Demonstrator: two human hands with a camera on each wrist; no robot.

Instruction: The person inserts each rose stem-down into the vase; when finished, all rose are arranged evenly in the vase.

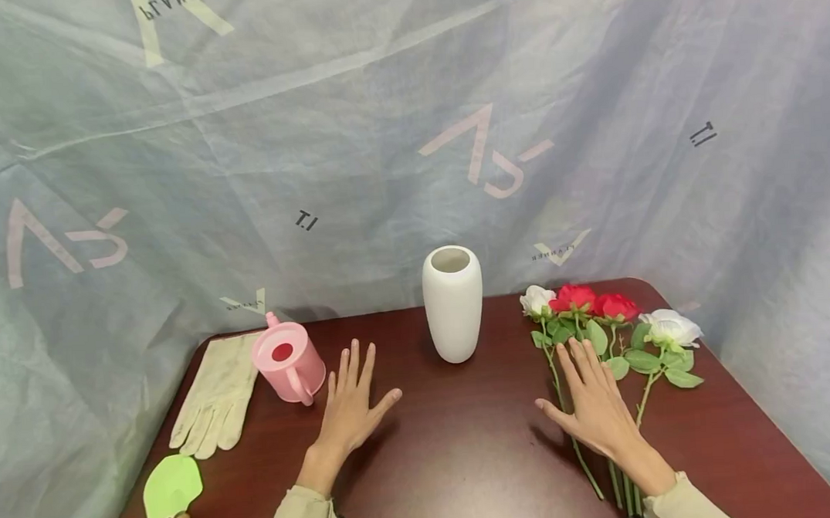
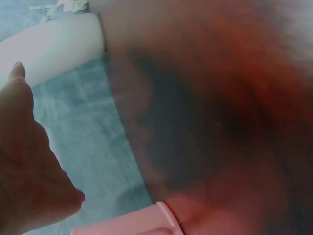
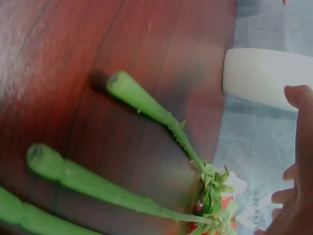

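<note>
My left hand [image 1: 348, 412] is spread with straight fingers just right of a pink watering can [image 1: 296, 368], holding nothing. On the other side my right hand [image 1: 595, 406], also with fingers extended, hovers over the stems of artificial roses and holds nothing. Two red roses [image 1: 574, 298] lie between a small white rose [image 1: 538, 301] and a larger white rose [image 1: 671, 329], their stems pointing toward me. A white vase [image 1: 453, 307] stands upright at the back middle, between the hands. In the right wrist view, thick green stem ends [image 3: 137, 98] lie near the camera.
Pale work gloves [image 1: 215, 395] lie at the left, partly under the watering can in this view. In front of them is a green trowel [image 1: 172, 486] with a wooden handle. A grey printed cloth [image 1: 356, 176] hangs right behind the dark red table [image 1: 451, 450].
</note>
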